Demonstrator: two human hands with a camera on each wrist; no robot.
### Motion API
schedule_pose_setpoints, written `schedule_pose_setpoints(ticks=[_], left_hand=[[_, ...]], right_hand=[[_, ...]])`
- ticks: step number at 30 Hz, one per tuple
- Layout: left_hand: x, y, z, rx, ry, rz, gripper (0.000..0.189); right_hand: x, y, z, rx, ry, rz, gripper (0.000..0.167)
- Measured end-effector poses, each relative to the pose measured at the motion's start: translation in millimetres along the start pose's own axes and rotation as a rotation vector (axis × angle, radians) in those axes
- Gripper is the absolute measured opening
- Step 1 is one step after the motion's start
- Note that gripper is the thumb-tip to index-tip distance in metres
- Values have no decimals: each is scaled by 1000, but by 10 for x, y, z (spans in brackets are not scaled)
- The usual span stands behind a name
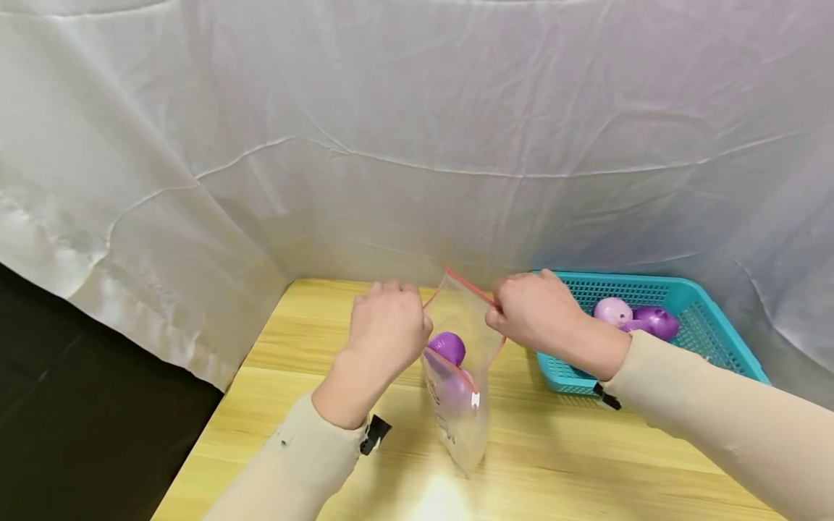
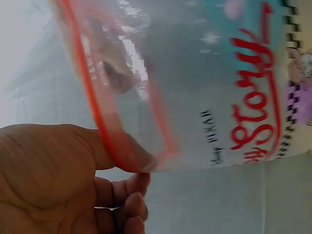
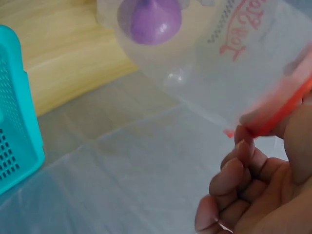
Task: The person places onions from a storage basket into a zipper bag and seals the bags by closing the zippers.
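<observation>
Between my hands hangs a clear zip bag (image 1: 465, 434) with a red rim, a white slider and red printed lettering; its mouth stands apart. My left hand (image 1: 391, 325) pinches the rim at the left corner, thumb on the near face in the left wrist view. My right hand (image 1: 537, 307) pinches the opposite side of the rim; its red edge lies between thumb and index finger in the right wrist view. Inside the bag are a shiny purple round thing (image 1: 448, 348) and a paler purple bulb (image 3: 155, 22) with a pointed tip, like a toy onion.
A turquoise perforated basket (image 1: 723, 329) stands at the right of the wooden table (image 1: 287, 376), partly behind my right forearm. It holds a pink round thing (image 1: 612, 311) and purple ones (image 1: 658, 323). A pale cloth (image 1: 417, 130) hangs behind the table.
</observation>
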State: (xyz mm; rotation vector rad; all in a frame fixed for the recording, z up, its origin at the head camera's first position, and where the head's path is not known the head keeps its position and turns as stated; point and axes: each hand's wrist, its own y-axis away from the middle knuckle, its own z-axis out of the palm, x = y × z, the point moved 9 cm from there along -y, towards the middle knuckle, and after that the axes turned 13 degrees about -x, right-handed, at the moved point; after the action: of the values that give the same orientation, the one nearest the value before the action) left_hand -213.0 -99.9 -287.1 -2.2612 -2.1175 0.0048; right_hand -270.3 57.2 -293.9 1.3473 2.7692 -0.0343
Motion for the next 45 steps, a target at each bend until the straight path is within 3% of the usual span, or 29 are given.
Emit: schedule_pose_setpoints(ticks=[4,11,17,20,26,32,37,45], left_hand=[[34,-53,55,14,-58,24,19],[-124,-62,69,84,-146,-31,23],[50,19,40,233,-159,99,19],[117,30,27,278,-150,115,19],[108,-13,62,219,-90,98,16],[103,0,49,256,-53,98,19],[110,-4,74,227,-21,89,21],[94,-36,106,172,26,69,17]], right_hand=[[-1,19,38,56,33,12,26],[130,104,29,103,115,42,26],[16,140,42,168,100,-38,23],[-42,137,25,221,121,-54,23],[0,149,20,237,104,-47,22],[10,159,22,248,91,-56,22],[-8,163,24,269,118,-72,23],[23,264,-99,320,151,-202,15]])
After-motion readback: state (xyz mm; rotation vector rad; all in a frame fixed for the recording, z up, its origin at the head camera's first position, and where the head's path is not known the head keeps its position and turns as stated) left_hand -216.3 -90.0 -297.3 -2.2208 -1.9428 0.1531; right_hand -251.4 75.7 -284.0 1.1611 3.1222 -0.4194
